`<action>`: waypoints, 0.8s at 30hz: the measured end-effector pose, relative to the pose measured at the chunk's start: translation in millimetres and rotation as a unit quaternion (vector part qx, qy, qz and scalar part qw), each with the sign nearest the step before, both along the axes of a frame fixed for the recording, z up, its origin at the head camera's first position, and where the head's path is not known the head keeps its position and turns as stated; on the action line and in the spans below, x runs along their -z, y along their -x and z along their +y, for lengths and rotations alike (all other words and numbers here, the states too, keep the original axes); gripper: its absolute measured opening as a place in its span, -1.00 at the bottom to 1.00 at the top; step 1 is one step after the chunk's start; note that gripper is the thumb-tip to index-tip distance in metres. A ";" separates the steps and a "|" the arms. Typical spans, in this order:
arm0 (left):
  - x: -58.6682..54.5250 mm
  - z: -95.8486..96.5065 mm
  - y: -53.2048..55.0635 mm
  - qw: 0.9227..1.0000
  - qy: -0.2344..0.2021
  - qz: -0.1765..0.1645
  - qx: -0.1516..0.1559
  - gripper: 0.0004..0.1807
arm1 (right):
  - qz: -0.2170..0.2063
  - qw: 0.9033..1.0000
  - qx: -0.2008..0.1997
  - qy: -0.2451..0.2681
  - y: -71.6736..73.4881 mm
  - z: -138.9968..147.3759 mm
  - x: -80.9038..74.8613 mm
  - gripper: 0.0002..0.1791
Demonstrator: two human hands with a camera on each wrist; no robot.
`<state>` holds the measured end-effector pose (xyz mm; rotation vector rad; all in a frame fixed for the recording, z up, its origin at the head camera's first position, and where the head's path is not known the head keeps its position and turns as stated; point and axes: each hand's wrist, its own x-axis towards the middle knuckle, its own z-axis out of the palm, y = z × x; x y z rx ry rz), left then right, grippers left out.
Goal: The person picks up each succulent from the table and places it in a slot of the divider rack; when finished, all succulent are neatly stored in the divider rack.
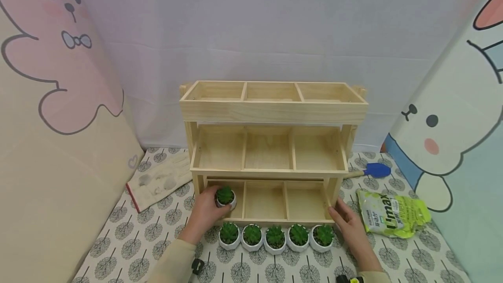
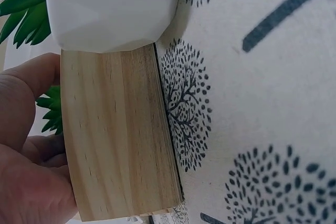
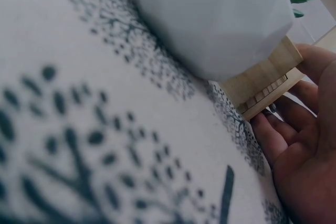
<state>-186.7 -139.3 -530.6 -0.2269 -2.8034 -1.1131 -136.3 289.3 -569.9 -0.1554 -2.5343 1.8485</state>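
My left hand (image 1: 207, 208) grips a small potted succulent (image 1: 225, 196) in a white faceted pot, inside the left compartment of the bottom tray on a three-tier wooden shelf (image 1: 273, 112). In the left wrist view, the tray's front board (image 2: 118, 135) partly hides the fingers and the held plant. At the tray's right end, my right hand (image 1: 347, 219) holds the corner, thumb at the rim and fingers along the outer side. The right wrist view shows that wooden corner (image 3: 262, 80) between thumb and fingers. Several more potted succulents (image 1: 275, 239) stand in a row before the shelf.
A cream glove (image 1: 161, 180) with a red edge lies left of the shelf. To the right are a blue-bladed trowel (image 1: 377, 170) and a green-and-white bag (image 1: 391, 214). Behind the shelf hangs a white cloth (image 1: 271, 25). The tablecloth (image 1: 133, 248) has a tree print.
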 end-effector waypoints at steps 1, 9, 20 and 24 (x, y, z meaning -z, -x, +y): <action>-0.2 0.1 -0.2 1.000 0.001 0.000 0.001 -0.35 | 0.001 1.000 -0.001 0.001 0.0 0.0 -0.2 -0.22; -2.5 -0.1 -2.4 1.000 -0.009 -0.003 0.006 -0.33 | 0.004 1.000 -0.004 0.005 -0.1 0.3 -0.9 -0.22; -3.3 -2.5 -9.0 1.000 -0.029 -0.007 0.004 -0.32 | -0.009 1.000 -0.001 0.005 0.3 -0.3 -1.6 -0.19; -2.4 -4.1 -11.8 0.999 -0.036 -0.001 0.001 -0.33 | -0.008 1.000 0.000 0.001 0.4 -0.6 -1.8 -0.20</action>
